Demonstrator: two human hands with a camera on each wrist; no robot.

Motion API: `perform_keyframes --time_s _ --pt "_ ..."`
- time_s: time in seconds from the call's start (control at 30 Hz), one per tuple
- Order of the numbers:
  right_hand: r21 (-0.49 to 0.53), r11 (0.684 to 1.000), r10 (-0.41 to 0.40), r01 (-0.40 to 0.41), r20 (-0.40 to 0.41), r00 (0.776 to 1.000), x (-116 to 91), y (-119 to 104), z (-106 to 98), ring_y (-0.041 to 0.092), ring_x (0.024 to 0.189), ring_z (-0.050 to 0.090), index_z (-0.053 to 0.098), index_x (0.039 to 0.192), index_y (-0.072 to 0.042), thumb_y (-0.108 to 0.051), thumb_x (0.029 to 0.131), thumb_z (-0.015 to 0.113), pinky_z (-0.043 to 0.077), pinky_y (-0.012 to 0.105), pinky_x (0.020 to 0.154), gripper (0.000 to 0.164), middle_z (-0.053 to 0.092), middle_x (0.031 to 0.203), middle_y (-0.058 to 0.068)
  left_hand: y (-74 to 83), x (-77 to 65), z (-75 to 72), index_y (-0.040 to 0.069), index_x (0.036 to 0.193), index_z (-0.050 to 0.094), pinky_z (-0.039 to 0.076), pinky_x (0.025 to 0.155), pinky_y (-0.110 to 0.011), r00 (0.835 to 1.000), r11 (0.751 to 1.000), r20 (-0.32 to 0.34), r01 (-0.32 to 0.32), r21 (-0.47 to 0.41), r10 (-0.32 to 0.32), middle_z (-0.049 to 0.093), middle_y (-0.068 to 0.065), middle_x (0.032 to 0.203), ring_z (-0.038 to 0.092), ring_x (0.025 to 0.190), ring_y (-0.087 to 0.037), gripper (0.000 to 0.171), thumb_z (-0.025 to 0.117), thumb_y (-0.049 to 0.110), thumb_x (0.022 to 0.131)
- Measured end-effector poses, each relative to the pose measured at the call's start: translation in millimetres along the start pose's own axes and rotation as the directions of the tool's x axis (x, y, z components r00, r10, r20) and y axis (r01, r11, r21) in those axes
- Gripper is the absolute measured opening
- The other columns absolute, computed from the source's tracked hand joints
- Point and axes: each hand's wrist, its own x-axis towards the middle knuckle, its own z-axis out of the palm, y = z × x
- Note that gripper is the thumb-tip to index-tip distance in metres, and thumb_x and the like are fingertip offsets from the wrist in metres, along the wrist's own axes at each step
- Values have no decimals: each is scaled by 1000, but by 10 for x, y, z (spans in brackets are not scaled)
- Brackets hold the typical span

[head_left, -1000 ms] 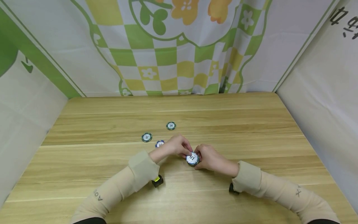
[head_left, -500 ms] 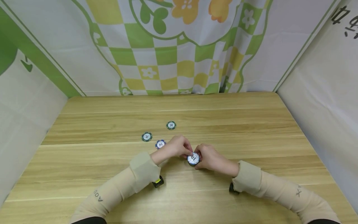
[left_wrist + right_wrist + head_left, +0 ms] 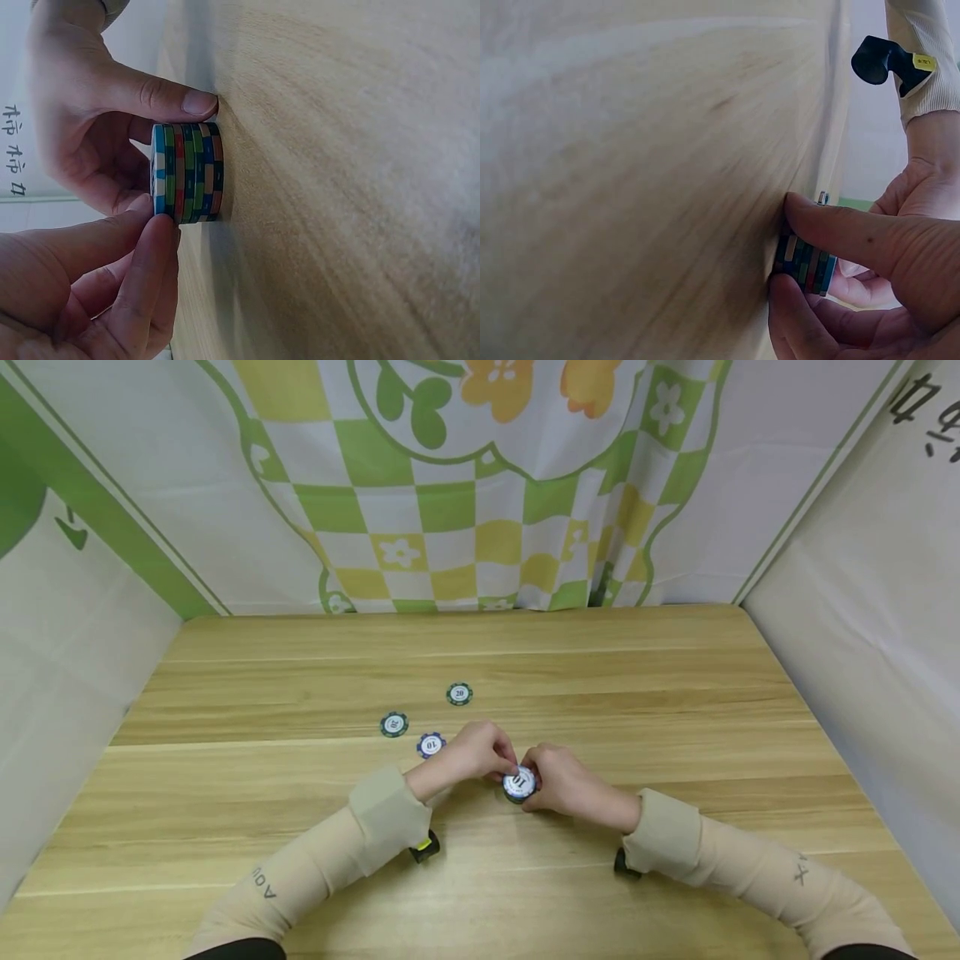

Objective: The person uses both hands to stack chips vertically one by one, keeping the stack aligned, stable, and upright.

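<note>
A short stack of poker chips (image 3: pixel 187 174) stands on the wooden table in front of the person, with green, red and blue edges showing in layers. On top lies a blue-edged poker chip (image 3: pixel 520 785) with a white face marked 10. The left hand (image 3: pixel 474 752) pinches this top chip at its edge between thumb and fingers. From the other side, the right hand (image 3: pixel 573 787) holds the stack low down, its thumb and fingers against opposite sides near the tabletop. In the right wrist view the right hand (image 3: pixel 877 277) partly hides the stack.
Three loose chips lie flat beyond the left forearm: a green 20 chip (image 3: pixel 459 693), another green 20 chip (image 3: pixel 393 724) and a blue 10 chip (image 3: pixel 431 745) close to the left wrist. A patterned curtain (image 3: pixel 480 527) hangs behind the table's (image 3: pixel 675 693) far edge.
The top blue chip has shifted slightly to the right and sits more squarely over the stack. Both hands keep almost the same place, and the loose chips stay put.
</note>
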Motion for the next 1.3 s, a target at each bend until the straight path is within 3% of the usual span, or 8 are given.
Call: perform_keyframes --time_s 0.2,0.37,0.57,0.8,1.3 --pt "-21 1000 4 -4 6 1000 -7 -23 -3 15 74 52 61 89 1 -8 59 83 46 28 66 38 56 81 4 7 -24 -9 1 73 67 49 53 -21 1000 999 1 -18 27 18 63 -2 67 59 58 -13 8 73 6 73" --pt "-36 999 -11 11 5 1000 -12 -36 -11 15 75 52 61 88 1 -10 59 83 47 28 66 38 56 80 5 30 -58 -18 6 74 68 43 55 -18 998 985 -2 -68 161 69 63 2 66 54 60 -8 20 81 18 65" --pt "-56 997 -49 48 -17 999 -20 -30 -12 14 72 51 61 86 0 -13 59 83 45 26 63 37 56 77 4 46 -91 18 6 77 65 43 61 -20 993 953 3 -114 281 118 62 2 70 52 65 -10 31 85 20 57" --pt "-83 993 -90 85 -46 995 -40 -24 6 14 70 50 61 84 0 -15 59 83 45 26 62 36 55 76 4 95 -134 52 3 79 64 44 63 -23 993 953 12 -114 282 116 60 -1 72 52 67 -12 31 84 14 58" --pt "-82 995 -56 54 -20 998 -39 -43 10 15 71 50 63 87 1 -12 60 83 45 27 63 36 54 77 5 121 -158 73 3 79 65 44 62 -22 989 928 -1 -136 348 145 61 -1 73 52 67 -12 27 82 12 60"
